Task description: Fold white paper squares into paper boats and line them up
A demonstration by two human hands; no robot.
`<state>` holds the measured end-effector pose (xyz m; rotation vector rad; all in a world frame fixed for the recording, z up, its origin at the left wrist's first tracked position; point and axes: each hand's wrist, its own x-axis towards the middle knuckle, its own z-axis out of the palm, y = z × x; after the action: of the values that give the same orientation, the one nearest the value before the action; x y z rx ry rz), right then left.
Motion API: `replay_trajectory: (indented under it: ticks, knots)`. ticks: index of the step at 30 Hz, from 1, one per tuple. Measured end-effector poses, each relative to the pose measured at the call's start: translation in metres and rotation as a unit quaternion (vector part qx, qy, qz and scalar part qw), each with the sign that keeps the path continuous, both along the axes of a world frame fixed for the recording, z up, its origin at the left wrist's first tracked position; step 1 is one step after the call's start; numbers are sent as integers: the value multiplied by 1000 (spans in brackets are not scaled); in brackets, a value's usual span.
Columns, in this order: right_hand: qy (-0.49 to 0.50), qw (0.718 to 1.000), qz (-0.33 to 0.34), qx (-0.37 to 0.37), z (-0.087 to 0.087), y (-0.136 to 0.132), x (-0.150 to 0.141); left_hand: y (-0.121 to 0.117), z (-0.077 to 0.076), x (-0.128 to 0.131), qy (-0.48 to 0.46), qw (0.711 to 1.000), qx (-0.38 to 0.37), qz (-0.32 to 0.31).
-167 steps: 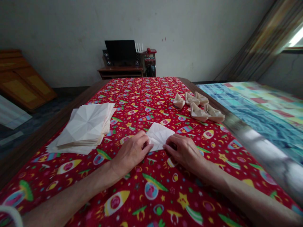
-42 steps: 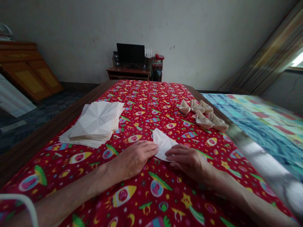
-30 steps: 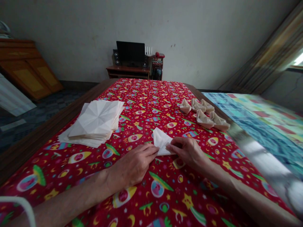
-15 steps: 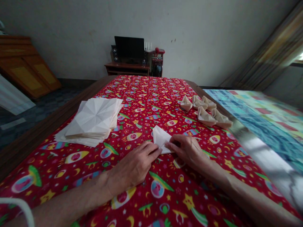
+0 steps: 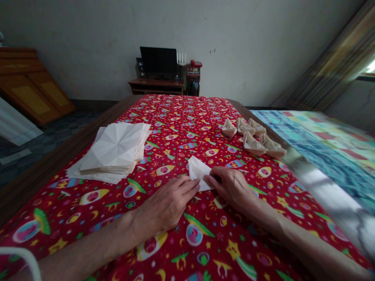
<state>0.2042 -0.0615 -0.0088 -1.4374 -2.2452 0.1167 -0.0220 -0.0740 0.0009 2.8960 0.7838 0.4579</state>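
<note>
A small white sheet of folded paper (image 5: 197, 168) lies on the red patterned cloth in front of me, its pointed corner turned away from me. My left hand (image 5: 172, 199) comes in from the left, with its fingers together and their tips pressed on the paper's near left edge. On the other side my right hand (image 5: 231, 184) is closed, pinching the right part of the paper between thumb and bent fingers. Both hands partly cover the sheet, so its lower folds are hidden.
Left of my hands lies a stack of creased square paper sheets (image 5: 114, 146). Several folded paper boat-like shapes (image 5: 254, 143) stand at the table's right edge. The red cloth (image 5: 181, 132) covers the table. Beyond it are a monitor (image 5: 158, 62) and a red telephone (image 5: 195, 64).
My left fingertips have slid slightly along the paper and lie flatter on it. The right hand keeps its pinch with almost no movement. The view has shifted slightly.
</note>
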Motion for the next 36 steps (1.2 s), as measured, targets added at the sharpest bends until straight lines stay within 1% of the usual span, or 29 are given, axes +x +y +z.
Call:
replay_trajectory:
  ticks: [6,11,13,16,17,18,20,21,22,25,28,32,36]
  knots:
    - [-26,999,5,29,-4,-1,1,1,6,2,24,1000,-4,1]
    - [-46,998,3,53,-5,0,-1,1,5,2,35,999,11,-2]
    - [-62,995,-10,71,-3,1,-1,1,4,2,40,999,17,-4]
    - [-106,988,-30,104,5,-4,-4,1,5,3,51,998,27,-3]
    - [-121,986,-21,115,9,-8,-6,0,6,3,56,998,31,-2]
    - [-129,983,8,129,13,-14,-7,0,7,4,63,997,33,-1]
    - [-122,975,95,162,19,-30,-12,0,7,5,78,996,33,3]
    - [-121,968,145,167,20,-38,-14,-1,7,5,81,996,32,6]
    - [-128,964,178,154,19,-46,-15,-1,7,6,81,996,32,8]
    - [-155,968,166,107,15,-63,-16,-1,7,5,65,997,33,9]
    - [-175,969,152,82,10,-68,-10,-1,7,5,63,998,30,9]
    - [-192,968,129,96,10,-68,5,-1,8,5,74,997,25,11]
    - [-180,971,102,117,14,-70,19,-2,10,5,83,996,26,12]
